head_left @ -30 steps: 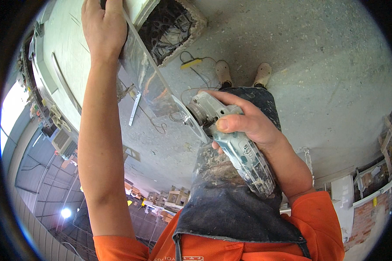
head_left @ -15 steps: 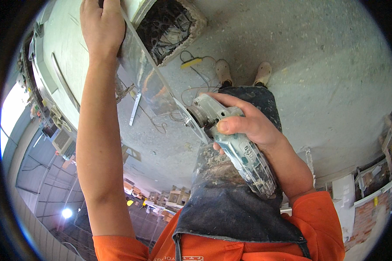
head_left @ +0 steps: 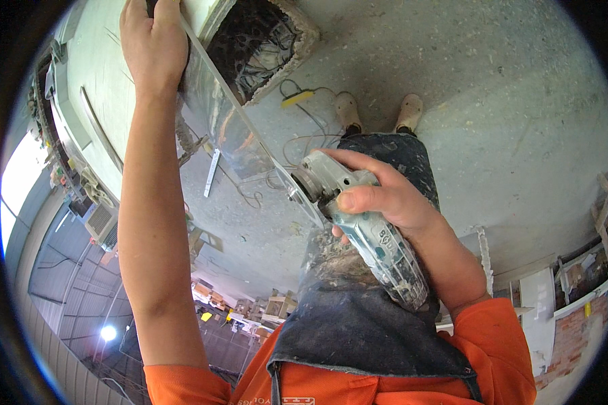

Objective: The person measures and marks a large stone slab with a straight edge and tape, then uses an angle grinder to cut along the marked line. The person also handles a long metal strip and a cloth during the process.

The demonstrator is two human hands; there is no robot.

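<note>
My right hand is wrapped round a dusty grey-green angle grinder, thumb across its top. The grinder's thin disc stands at the lower end of a clear sheet; whether they touch is hard to tell. This sheet runs slantwise from the upper left toward the grinder, its narrow edge facing up. At the sheet's upper end, my left hand is closed over something dark, too hidden to name. The top of the view cuts off its fingertips.
A pale board lies left of my left hand. Beyond the sheet is a rough-edged opening full of tangled debris. On the floor are a yellow piece with a cable and a white strip. A dirty dark apron hangs before me.
The view has shifted slightly. My left hand and the sheet's upper end appear a little farther left. The grinder stays in my right hand, almost in the same place.
</note>
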